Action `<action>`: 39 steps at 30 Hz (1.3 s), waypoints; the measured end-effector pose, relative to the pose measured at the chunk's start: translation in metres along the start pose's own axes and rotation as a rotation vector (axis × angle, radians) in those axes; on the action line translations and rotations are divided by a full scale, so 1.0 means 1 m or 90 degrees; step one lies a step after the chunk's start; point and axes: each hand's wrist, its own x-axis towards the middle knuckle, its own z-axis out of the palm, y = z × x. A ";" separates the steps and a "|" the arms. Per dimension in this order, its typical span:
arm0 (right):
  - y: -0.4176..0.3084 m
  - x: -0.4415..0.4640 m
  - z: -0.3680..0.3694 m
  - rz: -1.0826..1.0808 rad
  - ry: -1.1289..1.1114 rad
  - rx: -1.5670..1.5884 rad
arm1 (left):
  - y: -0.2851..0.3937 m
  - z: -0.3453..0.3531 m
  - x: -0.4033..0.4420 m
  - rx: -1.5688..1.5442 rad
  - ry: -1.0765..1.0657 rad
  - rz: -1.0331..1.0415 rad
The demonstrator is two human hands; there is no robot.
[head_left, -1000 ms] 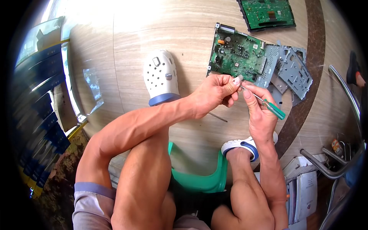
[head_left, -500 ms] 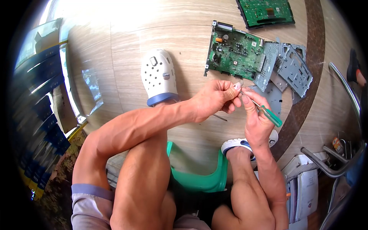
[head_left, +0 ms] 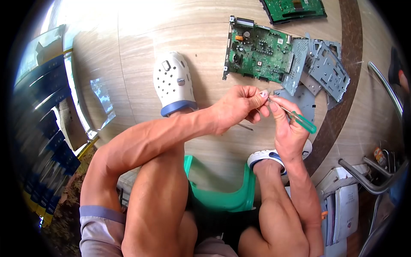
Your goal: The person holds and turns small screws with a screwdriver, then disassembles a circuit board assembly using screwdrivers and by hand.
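Note:
A screwdriver with a green handle [head_left: 305,122] is held in my right hand [head_left: 290,133], its thin metal shaft pointing up and left to my left fingertips. My left hand [head_left: 245,106] is closed, thumb and fingers pinched together at the shaft's tip. Whatever small piece sits between those fingertips is too small to make out. Just below my left hand a thin dark metal rod [head_left: 245,127] shows; whether it lies on the floor or is held, I cannot tell. Beyond both hands, a green circuit board [head_left: 261,55] rests on the floor.
Grey perforated metal plates [head_left: 327,70] overlap to the board's right. Another green board [head_left: 295,9] lies at the top. A green plastic stool [head_left: 222,199] is beneath me, between my legs. Chrome tubing [head_left: 385,88] and stacked boxes [head_left: 344,210] stand on the right, blue packages [head_left: 51,111] at left.
The view has shifted slightly, so the boards appear a little higher and further left. Both hands keep together at the screwdriver tip, and the handle sits slightly lower relative to the boards.

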 end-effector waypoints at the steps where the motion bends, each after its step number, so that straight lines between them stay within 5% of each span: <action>1: 0.000 0.001 0.001 0.004 -0.001 0.003 | 0.000 0.000 0.000 0.003 0.003 0.001; 14: 0.009 0.015 0.013 0.055 -0.025 0.093 | 0.012 -0.027 -0.004 0.133 -0.026 -0.004; 21: 0.021 0.033 0.031 0.120 -0.058 0.101 | 0.018 -0.074 -0.043 0.334 0.101 0.003; 25: 0.039 0.045 0.045 0.141 -0.088 0.088 | 0.010 -0.082 -0.054 0.349 0.176 0.112; 32: 0.054 0.061 0.067 0.173 -0.107 0.131 | 0.011 -0.088 -0.059 0.743 0.257 0.204; 35: 0.058 0.065 0.075 0.153 -0.131 0.135 | -0.001 -0.099 -0.062 0.766 0.333 0.291; 39: 0.065 0.074 0.081 0.136 -0.142 0.131 | -0.001 -0.094 -0.066 0.580 0.422 0.195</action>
